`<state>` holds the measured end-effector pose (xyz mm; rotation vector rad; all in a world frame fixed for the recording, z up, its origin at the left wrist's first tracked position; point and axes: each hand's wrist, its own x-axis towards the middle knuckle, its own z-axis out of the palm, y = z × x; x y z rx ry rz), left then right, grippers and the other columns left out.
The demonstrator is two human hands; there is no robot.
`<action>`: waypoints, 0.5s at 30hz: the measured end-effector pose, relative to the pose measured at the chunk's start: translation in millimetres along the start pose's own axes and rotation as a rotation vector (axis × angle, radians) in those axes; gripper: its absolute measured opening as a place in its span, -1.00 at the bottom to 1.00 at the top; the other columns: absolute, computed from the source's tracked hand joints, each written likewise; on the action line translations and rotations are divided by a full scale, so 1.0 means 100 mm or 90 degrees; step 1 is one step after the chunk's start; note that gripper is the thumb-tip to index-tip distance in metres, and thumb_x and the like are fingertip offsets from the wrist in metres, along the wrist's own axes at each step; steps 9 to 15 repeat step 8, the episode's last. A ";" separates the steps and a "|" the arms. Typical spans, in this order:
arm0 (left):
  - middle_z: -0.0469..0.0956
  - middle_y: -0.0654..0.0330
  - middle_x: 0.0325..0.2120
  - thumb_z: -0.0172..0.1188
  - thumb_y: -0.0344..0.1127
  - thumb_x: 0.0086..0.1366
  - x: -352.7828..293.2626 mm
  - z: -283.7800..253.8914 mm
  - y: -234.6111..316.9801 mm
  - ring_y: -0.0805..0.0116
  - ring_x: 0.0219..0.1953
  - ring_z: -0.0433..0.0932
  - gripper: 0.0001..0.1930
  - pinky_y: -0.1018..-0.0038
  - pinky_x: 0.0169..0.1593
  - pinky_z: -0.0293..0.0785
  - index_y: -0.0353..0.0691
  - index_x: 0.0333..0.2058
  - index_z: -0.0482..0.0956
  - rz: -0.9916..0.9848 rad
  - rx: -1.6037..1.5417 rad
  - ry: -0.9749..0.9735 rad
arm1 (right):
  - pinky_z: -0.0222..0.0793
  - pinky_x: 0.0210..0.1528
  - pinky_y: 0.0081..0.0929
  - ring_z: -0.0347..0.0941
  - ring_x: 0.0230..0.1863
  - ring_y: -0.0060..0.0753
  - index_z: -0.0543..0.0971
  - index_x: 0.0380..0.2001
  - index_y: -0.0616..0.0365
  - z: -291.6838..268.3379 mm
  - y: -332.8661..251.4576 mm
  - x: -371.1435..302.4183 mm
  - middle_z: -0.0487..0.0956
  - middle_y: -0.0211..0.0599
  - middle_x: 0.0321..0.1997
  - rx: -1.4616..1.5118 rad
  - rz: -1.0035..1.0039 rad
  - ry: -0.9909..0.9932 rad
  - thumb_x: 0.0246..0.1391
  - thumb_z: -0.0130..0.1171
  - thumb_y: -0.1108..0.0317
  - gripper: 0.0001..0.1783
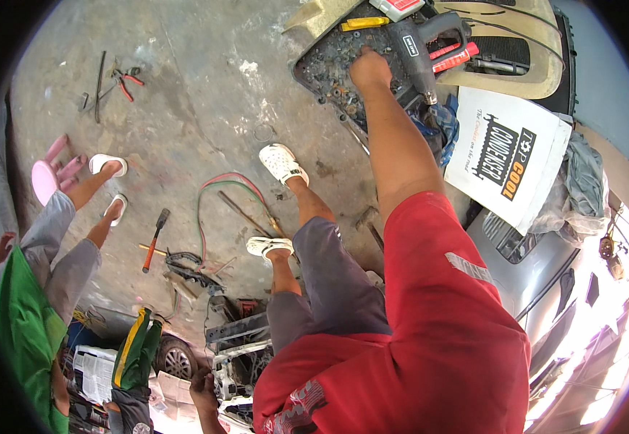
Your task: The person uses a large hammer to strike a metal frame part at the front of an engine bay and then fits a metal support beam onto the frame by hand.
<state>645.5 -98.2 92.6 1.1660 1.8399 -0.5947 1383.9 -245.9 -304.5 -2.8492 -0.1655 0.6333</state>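
Note:
My right arm reaches far forward to a dark, grimy tray [306, 66] strewn with small bolts and nuts [340, 94]. The fingers of my right hand [371, 70] are bent down among these fasteners; whatever is between them is too small to make out. Beside that hand lies a dark heat gun [410, 54], its nozzle over the tray's right edge. Beyond the hand is a yellow tool [365, 23]. Low at the left, my left hand [202, 390] is raised with its fingers curled, away from the tray; what it holds, if anything, does not show.
A white printed package [506, 155] lies right of my arm, with a blue cloth [441, 130] near it. Pliers [124, 85], a hammer [157, 240] and red and green hoses [209, 184] lie on the concrete floor. A person in green [28, 325] is by a pink stool [45, 181].

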 end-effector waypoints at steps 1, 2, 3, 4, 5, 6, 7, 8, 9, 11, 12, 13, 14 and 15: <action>0.57 0.28 -0.30 0.26 -0.38 0.30 0.02 0.01 -0.02 0.48 -0.31 0.45 -0.77 0.54 -0.21 0.39 -0.36 -0.12 0.59 0.009 -0.008 -0.003 | 0.43 0.12 -0.07 0.52 0.07 0.15 0.57 -0.02 0.10 0.01 0.04 0.00 0.61 0.09 -0.01 -0.001 0.011 -0.021 0.17 -0.01 0.25 -0.64; 0.57 0.29 -0.29 0.26 -0.38 0.30 0.03 0.01 -0.04 0.48 -0.31 0.45 -0.78 0.54 -0.22 0.39 -0.35 -0.12 0.59 0.017 -0.018 -0.004 | 0.42 0.14 -0.09 0.52 0.10 0.12 0.57 -0.02 0.09 -0.02 0.02 -0.03 0.60 0.06 0.03 -0.002 0.020 -0.044 0.14 0.00 0.30 -0.64; 0.57 0.28 -0.28 0.26 -0.38 0.30 0.02 0.01 -0.06 0.47 -0.31 0.45 -0.78 0.54 -0.21 0.39 -0.34 -0.12 0.59 0.018 -0.004 -0.003 | 0.42 0.17 -0.12 0.51 0.13 0.08 0.56 -0.01 0.09 -0.05 0.01 -0.04 0.59 0.02 0.08 -0.003 0.028 -0.067 0.11 0.01 0.35 -0.64; 0.57 0.28 -0.27 0.25 -0.39 0.31 0.01 0.01 -0.08 0.46 -0.30 0.46 -0.79 0.53 -0.20 0.39 -0.33 -0.12 0.59 0.019 0.010 -0.002 | 0.42 0.17 -0.13 0.51 0.13 0.08 0.57 -0.01 0.09 -0.02 0.05 -0.04 0.59 0.02 0.08 0.016 0.030 -0.068 0.11 0.03 0.33 -0.63; 0.57 0.28 -0.27 0.25 -0.39 0.31 0.01 0.00 -0.10 0.46 -0.29 0.46 -0.80 0.53 -0.20 0.39 -0.32 -0.12 0.60 0.022 0.024 -0.002 | 0.42 0.17 -0.13 0.51 0.13 0.09 0.57 -0.02 0.09 -0.02 0.10 -0.06 0.59 0.03 0.07 0.036 0.032 -0.067 0.10 0.04 0.32 -0.63; 0.57 0.26 -0.27 0.24 -0.39 0.31 0.01 -0.01 -0.12 0.45 -0.28 0.47 -0.80 0.53 -0.18 0.39 -0.31 -0.12 0.60 0.017 0.042 -0.001 | 0.41 0.17 -0.14 0.51 0.14 0.09 0.57 -0.02 0.09 -0.01 0.14 -0.06 0.60 0.03 0.07 0.057 0.034 -0.067 0.09 0.06 0.30 -0.63; 0.57 0.25 -0.28 0.24 -0.39 0.32 0.02 -0.02 -0.15 0.45 -0.26 0.48 -0.80 0.54 -0.17 0.39 -0.31 -0.11 0.60 0.012 0.060 0.000 | 0.41 0.18 -0.14 0.51 0.14 0.08 0.57 -0.03 0.10 -0.01 0.18 -0.06 0.60 0.03 0.06 0.098 0.031 -0.061 0.07 0.09 0.31 -0.63; 0.57 0.23 -0.28 0.23 -0.39 0.32 0.03 -0.03 -0.17 0.44 -0.25 0.49 -0.80 0.54 -0.15 0.39 -0.30 -0.10 0.60 0.008 0.079 0.001 | 0.41 0.18 -0.15 0.51 0.14 0.08 0.57 -0.04 0.10 -0.03 0.21 -0.09 0.60 0.03 0.05 0.140 0.030 -0.055 0.05 0.12 0.32 -0.63; 0.57 0.23 -0.28 0.23 -0.39 0.32 0.03 -0.03 -0.17 0.44 -0.25 0.49 -0.80 0.54 -0.15 0.39 -0.30 -0.10 0.60 0.008 0.079 0.001 | 0.41 0.18 -0.15 0.51 0.14 0.08 0.57 -0.04 0.10 -0.03 0.21 -0.09 0.60 0.03 0.05 0.140 0.030 -0.055 0.05 0.12 0.32 -0.63; 0.57 0.23 -0.28 0.23 -0.39 0.32 0.03 -0.03 -0.17 0.44 -0.25 0.49 -0.80 0.54 -0.15 0.39 -0.30 -0.10 0.60 0.008 0.079 0.001 | 0.41 0.18 -0.15 0.51 0.14 0.08 0.57 -0.04 0.10 -0.03 0.21 -0.09 0.60 0.03 0.05 0.140 0.030 -0.055 0.05 0.12 0.32 -0.63; 0.57 0.23 -0.28 0.23 -0.39 0.32 0.03 -0.03 -0.17 0.44 -0.25 0.49 -0.80 0.54 -0.15 0.39 -0.30 -0.10 0.60 0.008 0.079 0.001 | 0.41 0.18 -0.15 0.51 0.14 0.08 0.57 -0.04 0.10 -0.03 0.21 -0.09 0.60 0.03 0.05 0.140 0.030 -0.055 0.05 0.12 0.32 -0.63; 0.57 0.23 -0.28 0.23 -0.39 0.32 0.03 -0.03 -0.17 0.44 -0.25 0.49 -0.80 0.54 -0.15 0.39 -0.30 -0.10 0.60 0.008 0.079 0.001 | 0.41 0.18 -0.15 0.51 0.14 0.08 0.57 -0.04 0.10 -0.03 0.21 -0.09 0.60 0.03 0.05 0.140 0.030 -0.055 0.05 0.12 0.32 -0.63; 0.57 0.23 -0.28 0.23 -0.39 0.32 0.03 -0.03 -0.17 0.44 -0.25 0.49 -0.80 0.54 -0.15 0.39 -0.30 -0.10 0.60 0.008 0.079 0.001 | 0.41 0.18 -0.15 0.51 0.14 0.08 0.57 -0.04 0.10 -0.03 0.21 -0.09 0.60 0.03 0.05 0.140 0.030 -0.055 0.05 0.12 0.32 -0.63; 0.57 0.23 -0.28 0.23 -0.39 0.32 0.03 -0.03 -0.17 0.44 -0.25 0.49 -0.80 0.54 -0.15 0.39 -0.30 -0.10 0.60 0.008 0.079 0.001 | 0.41 0.18 -0.15 0.51 0.14 0.08 0.57 -0.04 0.10 -0.03 0.21 -0.09 0.60 0.03 0.05 0.140 0.030 -0.055 0.05 0.12 0.32 -0.63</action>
